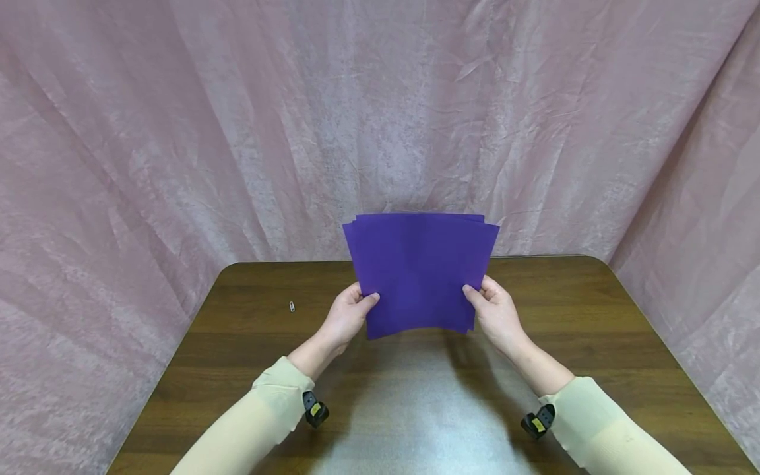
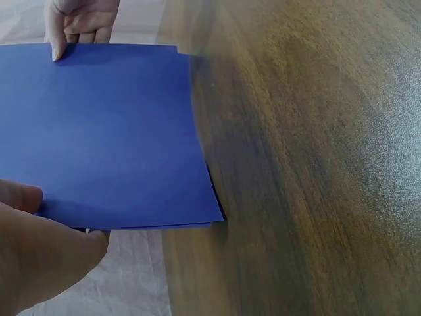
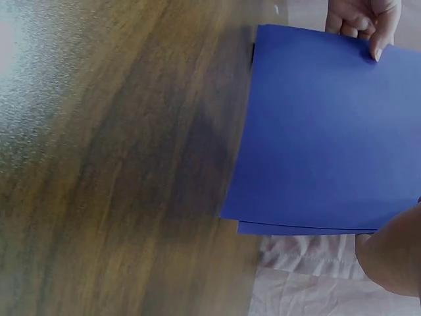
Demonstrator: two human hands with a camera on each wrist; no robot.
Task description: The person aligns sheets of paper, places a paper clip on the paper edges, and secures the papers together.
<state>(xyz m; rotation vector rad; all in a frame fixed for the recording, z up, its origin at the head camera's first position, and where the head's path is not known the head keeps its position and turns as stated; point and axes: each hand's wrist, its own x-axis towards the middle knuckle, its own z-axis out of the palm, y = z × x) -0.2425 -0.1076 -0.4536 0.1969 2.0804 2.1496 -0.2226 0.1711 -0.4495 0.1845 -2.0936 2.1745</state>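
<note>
Near the head frame's centre, the left hand point(image 1: 346, 315) and right hand point(image 1: 499, 318) pinch purple sheets point(image 1: 420, 267) above the bench point(image 1: 600, 316), each grip thumb-in-front; at centre-left lies a clip point(image 1: 291, 307).

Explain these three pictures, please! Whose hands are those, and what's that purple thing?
They belong to a person, not a robot. One picture comes from a camera on the head, looking forward and down; the other two come from wrist cameras, one per wrist, watching the work closely. The left grip and right grip each hold one side of some purple sheets, stacked a bit unevenly. The sheets look bluer in the wrist pictures. On the brown table lies a small paper clip.
</note>
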